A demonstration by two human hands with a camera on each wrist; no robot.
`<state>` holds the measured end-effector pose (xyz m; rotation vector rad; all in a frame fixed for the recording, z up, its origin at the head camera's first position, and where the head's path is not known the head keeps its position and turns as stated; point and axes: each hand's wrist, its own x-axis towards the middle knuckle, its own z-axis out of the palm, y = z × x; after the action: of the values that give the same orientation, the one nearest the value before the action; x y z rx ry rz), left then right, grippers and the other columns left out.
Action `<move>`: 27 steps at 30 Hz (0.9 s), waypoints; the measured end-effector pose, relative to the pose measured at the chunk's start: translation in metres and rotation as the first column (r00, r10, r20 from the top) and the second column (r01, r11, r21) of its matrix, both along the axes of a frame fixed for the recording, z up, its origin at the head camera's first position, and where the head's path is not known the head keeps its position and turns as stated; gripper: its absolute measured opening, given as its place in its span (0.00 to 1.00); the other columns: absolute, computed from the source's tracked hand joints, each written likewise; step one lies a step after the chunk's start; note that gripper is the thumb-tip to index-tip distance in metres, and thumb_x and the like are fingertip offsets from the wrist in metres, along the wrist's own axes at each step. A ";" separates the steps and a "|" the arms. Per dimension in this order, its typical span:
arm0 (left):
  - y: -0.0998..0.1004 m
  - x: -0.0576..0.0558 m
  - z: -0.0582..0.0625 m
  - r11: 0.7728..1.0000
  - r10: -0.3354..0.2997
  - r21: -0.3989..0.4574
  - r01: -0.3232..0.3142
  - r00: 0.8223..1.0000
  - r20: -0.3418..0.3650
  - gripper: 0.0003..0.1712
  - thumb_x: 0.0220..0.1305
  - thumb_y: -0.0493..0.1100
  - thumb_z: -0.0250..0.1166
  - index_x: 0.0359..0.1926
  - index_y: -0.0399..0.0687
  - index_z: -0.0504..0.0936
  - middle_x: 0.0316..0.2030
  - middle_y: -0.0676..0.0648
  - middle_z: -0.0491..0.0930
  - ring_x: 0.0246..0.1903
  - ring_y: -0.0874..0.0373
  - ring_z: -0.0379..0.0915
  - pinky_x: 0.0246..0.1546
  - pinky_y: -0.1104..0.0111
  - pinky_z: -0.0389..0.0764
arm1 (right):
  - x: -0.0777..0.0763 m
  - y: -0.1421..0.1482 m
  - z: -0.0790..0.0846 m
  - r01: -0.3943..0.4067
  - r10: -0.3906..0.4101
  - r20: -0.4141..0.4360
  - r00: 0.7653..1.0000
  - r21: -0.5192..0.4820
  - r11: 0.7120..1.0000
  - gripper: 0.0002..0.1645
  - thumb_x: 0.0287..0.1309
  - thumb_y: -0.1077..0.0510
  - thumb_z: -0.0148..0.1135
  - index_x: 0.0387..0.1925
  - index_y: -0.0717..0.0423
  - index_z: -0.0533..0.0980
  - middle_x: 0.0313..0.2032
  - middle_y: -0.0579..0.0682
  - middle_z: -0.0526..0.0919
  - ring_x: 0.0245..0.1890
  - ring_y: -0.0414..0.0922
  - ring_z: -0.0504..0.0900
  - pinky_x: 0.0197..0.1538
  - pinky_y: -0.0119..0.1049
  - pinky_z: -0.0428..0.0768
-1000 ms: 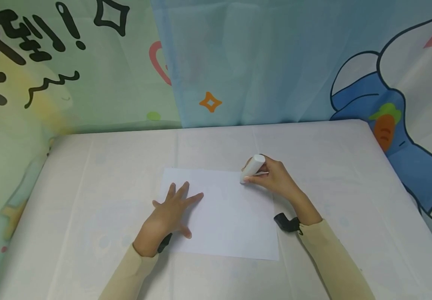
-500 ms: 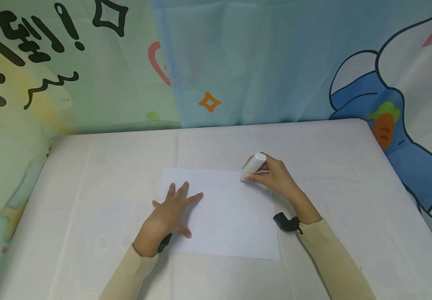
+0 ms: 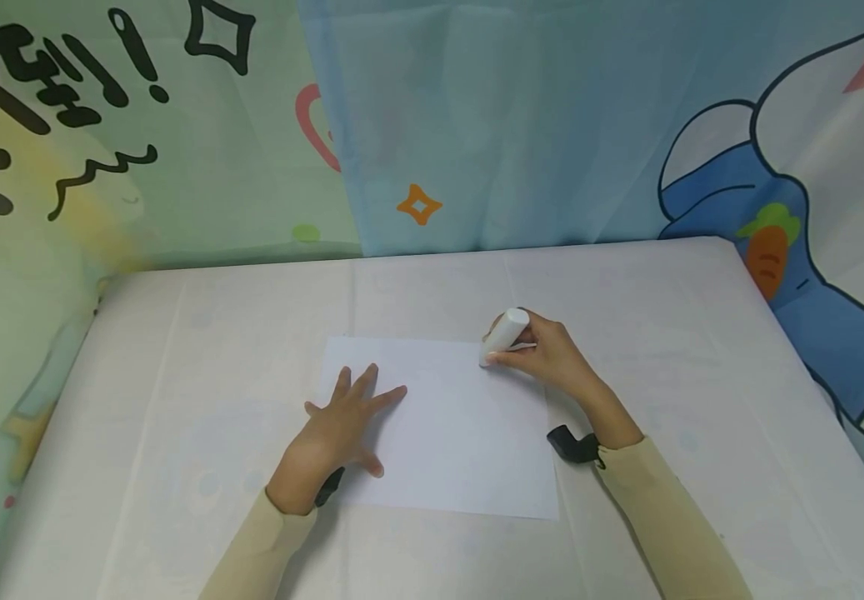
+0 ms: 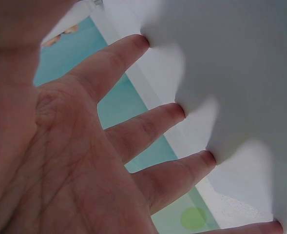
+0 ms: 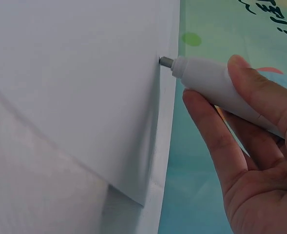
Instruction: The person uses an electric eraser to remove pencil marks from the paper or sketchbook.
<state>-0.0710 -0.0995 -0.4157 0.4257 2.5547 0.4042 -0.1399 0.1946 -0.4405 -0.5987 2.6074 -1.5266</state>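
A sheet of white paper (image 3: 446,450) lies flat on the table. My left hand (image 3: 337,433) rests on its left part with the fingers spread; the left wrist view shows the fingertips (image 4: 178,110) touching the sheet. Near the paper's far right corner, my right hand (image 3: 544,354) pinches a white correction pen (image 3: 505,335) between thumb and fingers, its body tilted. In the right wrist view the pen's narrow metal tip (image 5: 166,62) meets the paper surface. No mark shows clearly on the sheet.
A white cloth (image 3: 237,333) covers the table. Behind it hangs a printed curtain (image 3: 506,125) with cartoon figures, which continues along the left side. Both wrists carry black camera mounts, the right one (image 3: 574,446) plainly visible beside the sleeve.
The correction pen in my right hand has shifted very slightly away from me and back again near the same spot. My left hand and the paper have stayed in place.
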 end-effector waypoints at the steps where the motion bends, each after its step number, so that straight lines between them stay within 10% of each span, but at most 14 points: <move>1: 0.000 0.000 0.000 1.000 -0.001 -0.001 0.001 1.000 -0.002 0.60 0.34 0.48 0.84 0.72 0.59 0.64 0.75 0.40 0.48 0.73 0.33 0.37 0.51 0.24 0.59 | 0.000 0.000 0.000 -0.002 0.002 0.002 1.000 -0.002 1.000 0.24 0.45 0.71 0.74 0.45 0.71 0.74 0.42 0.65 0.84 0.39 0.52 0.86 0.42 0.26 0.82; 27: 0.000 0.000 0.000 1.000 -0.002 0.004 0.003 1.000 -0.005 0.60 0.35 0.47 0.84 0.72 0.58 0.64 0.75 0.39 0.48 0.73 0.32 0.37 0.50 0.24 0.59 | 0.002 0.003 0.004 -0.075 0.074 0.004 0.997 0.037 0.997 0.24 0.44 0.72 0.74 0.45 0.71 0.75 0.40 0.64 0.84 0.37 0.46 0.85 0.40 0.33 0.84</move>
<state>-0.0709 -0.0992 -0.4152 0.4317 2.5582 0.4080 -0.1374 0.1971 -0.4363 -0.6820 2.5744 -1.4532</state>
